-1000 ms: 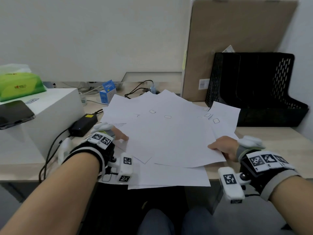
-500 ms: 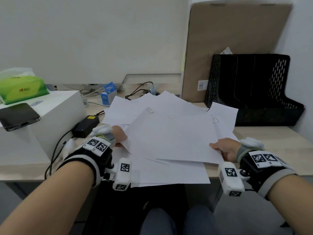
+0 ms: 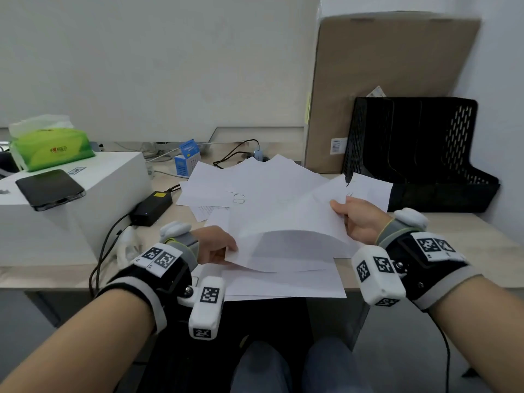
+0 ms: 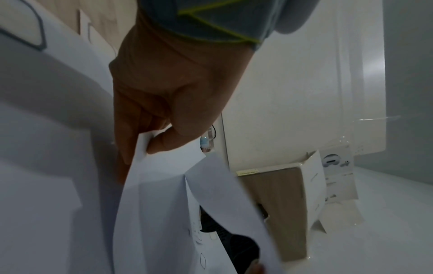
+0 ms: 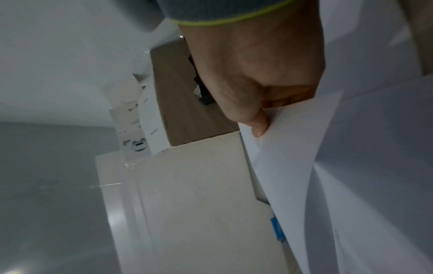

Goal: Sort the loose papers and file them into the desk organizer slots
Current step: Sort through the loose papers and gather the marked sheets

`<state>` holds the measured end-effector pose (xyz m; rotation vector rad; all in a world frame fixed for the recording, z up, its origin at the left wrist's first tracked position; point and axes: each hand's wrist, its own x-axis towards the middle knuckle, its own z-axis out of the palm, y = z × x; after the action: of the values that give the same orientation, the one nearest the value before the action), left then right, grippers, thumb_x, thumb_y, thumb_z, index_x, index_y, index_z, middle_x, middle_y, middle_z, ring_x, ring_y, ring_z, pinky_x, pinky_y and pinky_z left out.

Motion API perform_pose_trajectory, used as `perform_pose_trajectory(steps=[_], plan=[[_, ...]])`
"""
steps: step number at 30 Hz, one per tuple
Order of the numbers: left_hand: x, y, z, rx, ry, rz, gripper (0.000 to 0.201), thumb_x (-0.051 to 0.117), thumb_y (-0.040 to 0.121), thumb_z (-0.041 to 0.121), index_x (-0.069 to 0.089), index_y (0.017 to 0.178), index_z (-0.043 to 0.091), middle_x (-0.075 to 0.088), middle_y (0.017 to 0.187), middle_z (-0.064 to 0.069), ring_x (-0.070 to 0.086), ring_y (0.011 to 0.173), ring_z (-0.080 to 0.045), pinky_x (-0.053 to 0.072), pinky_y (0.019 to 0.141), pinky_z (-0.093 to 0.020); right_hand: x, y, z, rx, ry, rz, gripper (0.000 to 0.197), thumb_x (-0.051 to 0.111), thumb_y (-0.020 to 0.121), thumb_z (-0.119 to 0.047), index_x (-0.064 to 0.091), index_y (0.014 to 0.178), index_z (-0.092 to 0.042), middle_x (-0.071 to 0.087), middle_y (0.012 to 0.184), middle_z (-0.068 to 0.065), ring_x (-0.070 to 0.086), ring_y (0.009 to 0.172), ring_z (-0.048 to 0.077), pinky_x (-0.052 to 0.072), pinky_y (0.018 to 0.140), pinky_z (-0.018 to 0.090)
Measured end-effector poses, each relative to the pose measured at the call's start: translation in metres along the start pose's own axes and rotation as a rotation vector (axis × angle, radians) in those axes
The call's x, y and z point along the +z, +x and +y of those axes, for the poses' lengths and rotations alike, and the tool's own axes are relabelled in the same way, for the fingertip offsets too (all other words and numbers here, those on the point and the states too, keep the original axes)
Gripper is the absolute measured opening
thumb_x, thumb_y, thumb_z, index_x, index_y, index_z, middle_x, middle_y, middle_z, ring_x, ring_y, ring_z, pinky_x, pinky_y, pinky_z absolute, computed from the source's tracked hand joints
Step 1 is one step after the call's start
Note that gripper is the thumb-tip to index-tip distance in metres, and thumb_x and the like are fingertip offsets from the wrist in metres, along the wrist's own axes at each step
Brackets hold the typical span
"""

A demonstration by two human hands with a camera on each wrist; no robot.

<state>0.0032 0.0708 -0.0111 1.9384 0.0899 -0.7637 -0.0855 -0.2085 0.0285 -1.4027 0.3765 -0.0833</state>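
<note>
I am pinching the light, floppy top sheets at opposite edges, left hand at 9 o'clock and right hand at 3, sagging over the desk pile, organizer at 1 o'clock.

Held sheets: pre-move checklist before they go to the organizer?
1. Left hand pinches the held sheets: ok.
2. Right hand pinches the opposite edge: ok.
3. Sheets squared into one stack: not ok, they bow and the edges fan.
4. Desk organizer slots free: cannot tell, dark inside.
5. All loose papers gathered: not ok, several lie on the desk.
</note>
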Motion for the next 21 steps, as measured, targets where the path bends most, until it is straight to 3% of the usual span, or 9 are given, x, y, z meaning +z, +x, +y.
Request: perform_pose_trajectory(steps=[4,7,9,13,16,19,21], plan=[[0.005,-0.006,-0.003,0.014,-0.009,-0.057,0.017,0.051,0.089,-0.008,0.055,0.101,0.002,0.061,0.099,-0.019,0.061,0.077,-0.028,0.059,0.059,-0.032,0.018,-0.009,-0.027,-0.104,0.107,-0.102,0.019,0.042,0.1,-0.01,0.062,0.1,-0.014,0.067,0.095,0.002,0.066,0.079,0.013,0.058,0.066,0.022],[0.007,-0.01,-0.005,0.036,-0.005,-0.079,0.03,0.049,0.09,-0.008,0.054,0.12,-0.005,0.062,0.118,-0.023,0.063,0.084,-0.028,0.058,0.068,-0.032,0.025,-0.008,-0.036,-0.151,0.094,-0.144,0.017,0.047,0.098,-0.014,0.063,0.1,-0.016,0.07,0.091,-0.002,0.069,0.073,0.007,0.057,0.067,0.021],[0.007,-0.011,-0.007,0.035,-0.044,-0.115,0.036,0.046,0.09,-0.009,0.05,0.126,-0.007,0.06,0.124,-0.025,0.062,0.09,-0.03,0.059,0.068,-0.035,0.026,-0.001,-0.032,-0.123,0.055,-0.122,0.016,0.047,0.098,-0.012,0.062,0.104,-0.014,0.068,0.093,0.0,0.067,0.076,0.011,0.057,0.065,0.022],[0.006,-0.018,-0.008,0.022,-0.152,-0.184,0.022,0.038,0.095,-0.008,0.055,0.104,0.002,0.065,0.098,-0.016,0.063,0.082,-0.025,0.061,0.055,-0.035,0.024,0.014,-0.004,0.034,-0.128,0.027,0.016,0.052,0.094,-0.007,0.059,0.108,-0.011,0.065,0.092,0.005,0.062,0.074,0.016,0.055,0.053,0.022],[0.004,-0.02,-0.008,0.023,-0.168,-0.182,0.021,0.036,0.099,0.001,0.056,0.097,0.006,0.064,0.089,-0.012,0.062,0.079,-0.024,0.06,0.055,-0.035,0.016,0.025,0.02,0.097,-0.368,0.131,0.02,0.058,0.09,-0.005,0.06,0.11,-0.003,0.065,0.098,0.011,0.062,0.074,0.019,0.053,0.059,0.028],[0.002,-0.018,-0.009,0.014,-0.22,-0.194,0.028,0.033,0.103,0.016,0.059,0.098,0.006,0.066,0.085,-0.011,0.063,0.078,-0.027,0.06,0.059,-0.035,0.007,0.026,0.035,0.161,-0.669,0.077,0.002,0.061,0.088,-0.009,0.059,0.087,-0.008,0.063,0.09,0.01,0.064,0.078,0.022,0.057,0.074,0.033],[0.002,-0.014,-0.007,0.013,-0.24,-0.2,0.039,0.031,0.104,0.033,0.059,0.101,0.006,0.065,0.089,-0.013,0.063,0.078,-0.029,0.059,0.06,-0.035,0.004,0.024,0.04,0.202,-0.781,0.027,0.013,0.062,0.088,-0.012,0.054,0.077,-0.015,0.06,0.084,0.006,0.061,0.072,0.019,0.056,0.065,0.029]])
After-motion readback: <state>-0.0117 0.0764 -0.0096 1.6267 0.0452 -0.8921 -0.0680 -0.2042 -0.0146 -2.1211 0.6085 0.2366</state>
